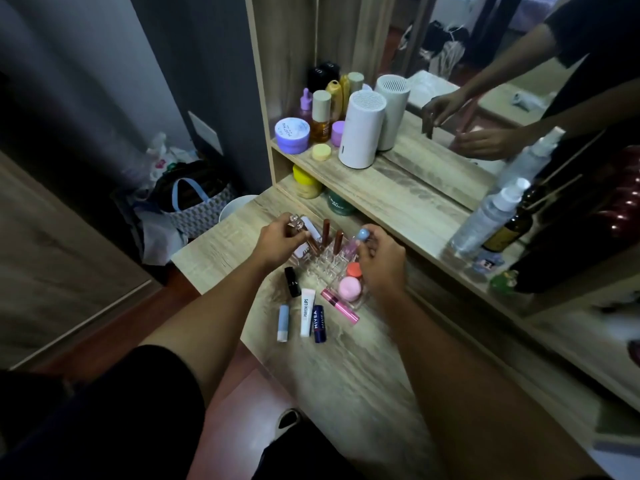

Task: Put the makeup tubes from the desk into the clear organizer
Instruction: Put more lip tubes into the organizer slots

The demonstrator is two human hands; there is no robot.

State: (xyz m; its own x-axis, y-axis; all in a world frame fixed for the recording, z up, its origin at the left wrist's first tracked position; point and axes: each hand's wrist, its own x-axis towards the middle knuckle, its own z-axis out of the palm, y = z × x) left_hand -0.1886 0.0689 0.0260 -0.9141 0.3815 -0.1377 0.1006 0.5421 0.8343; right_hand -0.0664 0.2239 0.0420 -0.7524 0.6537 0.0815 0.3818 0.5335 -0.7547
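Partly done, judging by the layout. On the bench [346, 375]: clear organizer [325, 263] near the far edge, under both hands. Already standing upright in its slots: three brown tubes [326, 230], plus a pale pink one with a blue cap [363, 234] at the right. Also in its near compartment: a pink jar [349, 288] and an orange-lidded one [354, 270].

Left hand [277, 242] over the organizer's left end, grip pinching a small clear-topped item [296, 221], exact kind too blurred to tell. Right hand [381, 261] at the blue cap, fingers curled round it, apparently seating that tube.

Still lying loose on the bench, just before the organizer: black tube [292, 281], white tube [307, 311], Nivea stick [320, 323], blue stick [283, 322], pink tube [340, 305] touching the organizer's near corner. Roughly half left, by this count.
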